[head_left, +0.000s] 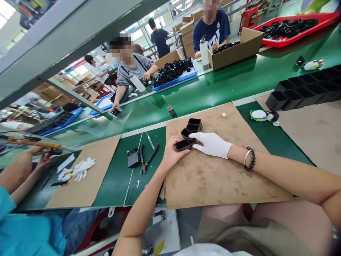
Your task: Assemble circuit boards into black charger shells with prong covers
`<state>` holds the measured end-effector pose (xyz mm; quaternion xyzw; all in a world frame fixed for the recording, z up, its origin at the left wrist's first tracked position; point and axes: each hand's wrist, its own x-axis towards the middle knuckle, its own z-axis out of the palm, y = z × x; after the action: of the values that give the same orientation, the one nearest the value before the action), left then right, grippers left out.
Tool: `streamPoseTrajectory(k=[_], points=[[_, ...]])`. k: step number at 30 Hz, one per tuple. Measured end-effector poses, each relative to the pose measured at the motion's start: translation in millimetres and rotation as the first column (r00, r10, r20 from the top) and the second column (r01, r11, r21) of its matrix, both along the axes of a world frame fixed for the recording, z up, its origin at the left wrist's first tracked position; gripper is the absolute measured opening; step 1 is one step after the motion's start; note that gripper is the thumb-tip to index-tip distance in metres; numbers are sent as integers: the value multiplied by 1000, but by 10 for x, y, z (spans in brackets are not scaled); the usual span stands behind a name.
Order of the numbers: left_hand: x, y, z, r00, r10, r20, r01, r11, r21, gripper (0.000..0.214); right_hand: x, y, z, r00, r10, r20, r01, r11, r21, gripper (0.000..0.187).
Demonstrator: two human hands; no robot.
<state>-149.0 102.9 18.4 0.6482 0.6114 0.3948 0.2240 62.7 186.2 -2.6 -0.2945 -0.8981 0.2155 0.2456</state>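
A short group of open-topped black plastic casings stands on the brown cardboard sheet (213, 177). My bare left hand (172, 153) is closed around the nearest casing (183, 145), thumb along its front and fingers behind. My right hand (213, 144) wears a white glove. Its index fingertip reaches the rim of the middle casing (185, 133), while the thumb lies apart from it, near the nearest casing's right side. No firm grip shows there. Just behind is a third casing (194, 124), touched by neither hand.
Left of the cardboard lie pliers (145, 160), tweezers (150, 141) and a black box (133, 159). Rows of black casings (301, 92) and a circuit board (259, 114) are at right. A co-worker's hands (39, 158) work at far left; a blue tray (176, 78) stands across the belt.
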Motion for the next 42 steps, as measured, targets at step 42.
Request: streamPoseTrajectory(k=[42], points=[[53, 87, -164, 924, 267, -273, -231, 961, 155, 92, 103, 270, -108, 886, -140, -442, 92, 987, -128, 22]])
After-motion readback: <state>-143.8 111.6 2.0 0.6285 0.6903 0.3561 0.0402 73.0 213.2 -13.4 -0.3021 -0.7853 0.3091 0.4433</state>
